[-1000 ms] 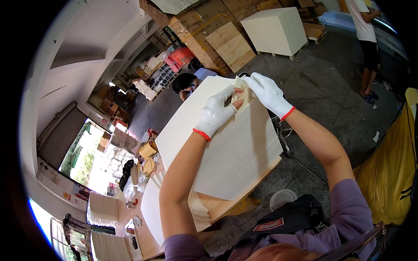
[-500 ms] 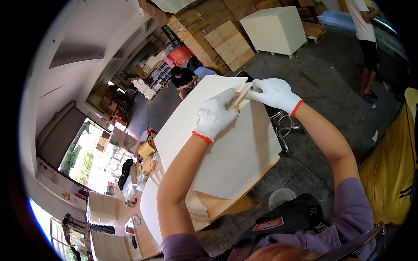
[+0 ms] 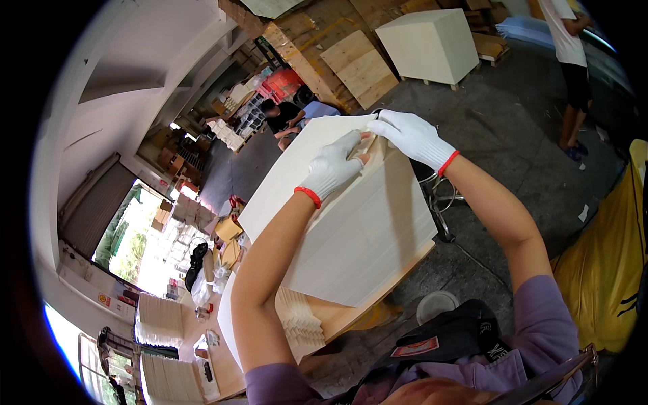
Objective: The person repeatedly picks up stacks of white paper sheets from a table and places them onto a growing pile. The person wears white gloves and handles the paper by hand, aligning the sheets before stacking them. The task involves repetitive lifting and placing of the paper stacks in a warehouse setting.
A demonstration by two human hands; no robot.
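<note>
Hands closer together than a second ago, now meeting at far corner of cream sheet stack [image 3: 351,223] on wooden worktop [image 3: 341,317]; left hand [image 3: 332,169] flat, pressing top sheet down, right hand [image 3: 408,135] curled over corner edge, pinching it; open floor beyond right edge, folded paper bundle [image 3: 300,320] crowding near edge
</note>
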